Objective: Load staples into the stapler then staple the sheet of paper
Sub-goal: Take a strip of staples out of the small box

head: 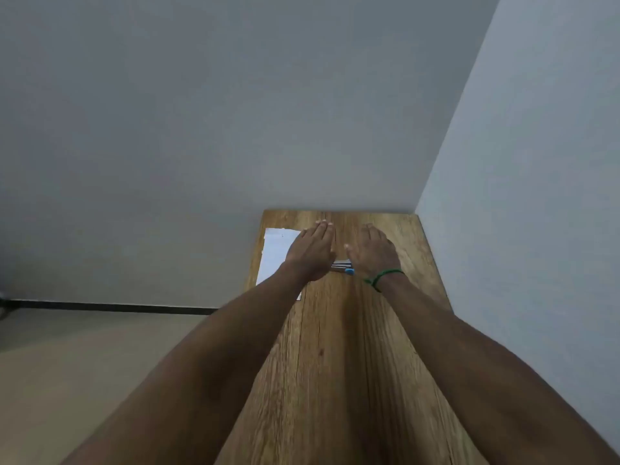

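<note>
Hands stretch out flat over the far end of a narrow wooden table [335,347] that is pushed into the corner of a grey-walled room, and I take the stapler [342,266] as my marker, since it sits between them. Only a sliver of it shows: a dark body with a pale top and a small blue tip at its near end, lying on the wood in the gap between the two wrists. The left hand [310,251] is just to the left of the stapler, palm down, fingers straight and held together, pointing toward the far wall; it grips nothing, and its heel seems to cover the stapler's left part. The right hand [374,251] lies just to the right of the stapler, also palm down and spread open, thumb angled inward above the stapler, holding nothing that I can see; whether it touches the stapler I cannot tell. A green cord bracelet [382,278] circles the right wrist, right beside the stapler's blue tip. The sheet of paper [273,260], white and lying flat on the table, is to the left of the stapler, partly under the left hand and forearm, with its far corner close to the table's left edge. No staples can be made out near the stapler.
</note>
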